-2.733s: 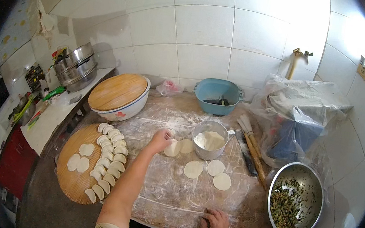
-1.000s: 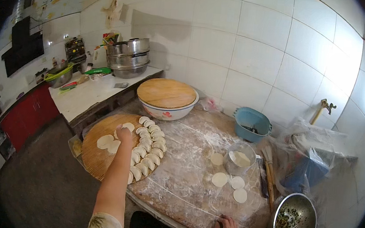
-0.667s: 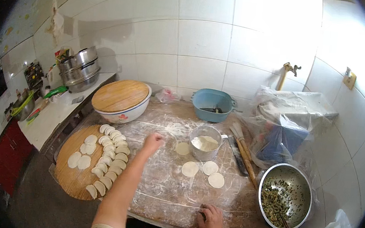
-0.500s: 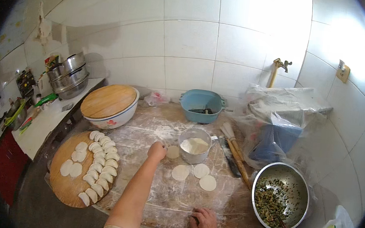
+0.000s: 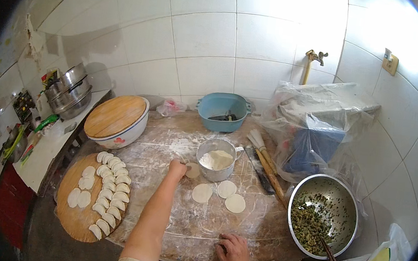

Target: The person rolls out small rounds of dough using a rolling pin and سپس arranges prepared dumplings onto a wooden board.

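Note:
My left hand reaches to the middle of the floured board, fingers closed at the left edge of a round dough wrapper. What lies between its fingertips is hidden. My right hand rests on the board's near edge, fingers spread and holding nothing. Several pale wrappers lie flat between the two hands and a metal measuring cup of flour. To the left, a round wooden board bears rows of folded dumplings and several flat dough rounds.
At right stands a steel bowl of chopped green filling with chopsticks. A brush, a wooden stick and a dark blade lie beside the cup. Behind are a blue-green basin and a lidded enamel bowl.
The whole view has shifted slightly, so things sit a little further left. My left hand stays beside the same wrapper; my right hand stays at the near edge.

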Demonstrator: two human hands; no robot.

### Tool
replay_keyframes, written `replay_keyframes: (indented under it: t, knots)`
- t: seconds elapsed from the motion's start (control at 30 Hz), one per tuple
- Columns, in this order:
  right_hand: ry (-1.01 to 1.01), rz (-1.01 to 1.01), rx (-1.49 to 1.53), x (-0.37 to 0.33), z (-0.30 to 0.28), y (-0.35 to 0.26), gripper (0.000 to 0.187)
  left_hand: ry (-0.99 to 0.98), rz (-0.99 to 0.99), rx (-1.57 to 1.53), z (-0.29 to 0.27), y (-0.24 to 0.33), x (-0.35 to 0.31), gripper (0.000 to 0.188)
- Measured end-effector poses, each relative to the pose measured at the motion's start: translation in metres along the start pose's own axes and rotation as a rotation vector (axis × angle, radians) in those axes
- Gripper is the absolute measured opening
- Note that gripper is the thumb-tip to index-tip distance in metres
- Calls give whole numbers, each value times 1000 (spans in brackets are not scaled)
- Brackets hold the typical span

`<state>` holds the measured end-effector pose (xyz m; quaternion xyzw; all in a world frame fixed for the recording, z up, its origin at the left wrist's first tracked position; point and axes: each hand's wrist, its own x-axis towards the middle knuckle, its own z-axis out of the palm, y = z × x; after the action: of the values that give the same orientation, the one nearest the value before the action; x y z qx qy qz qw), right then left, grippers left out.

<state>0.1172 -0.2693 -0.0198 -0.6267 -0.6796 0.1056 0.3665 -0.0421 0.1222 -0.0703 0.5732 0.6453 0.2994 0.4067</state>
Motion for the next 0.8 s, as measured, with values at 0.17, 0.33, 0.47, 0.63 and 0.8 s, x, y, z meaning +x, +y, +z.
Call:
replay_keyframes:
  t: [0.17,0.33,0.47,0.63,0.8]
  knots:
    - [-4,-12,16,-5,5,13,19,-191,196,240,-35,23,-30,22]
    - [23,-33,10,-6,7,16,19,-574,103,126,-38,73,-100,27]
    - [27,-59,2,-6,7,12,18,-358,259,358,-15,36,-101,31]
    - [68,-67,1,-5,5,12,17,-371,260,598,-6,40,-108,30]
    - [40,-68,44,-2,6,2,15,-328,276,495,-9,15,-108,32]
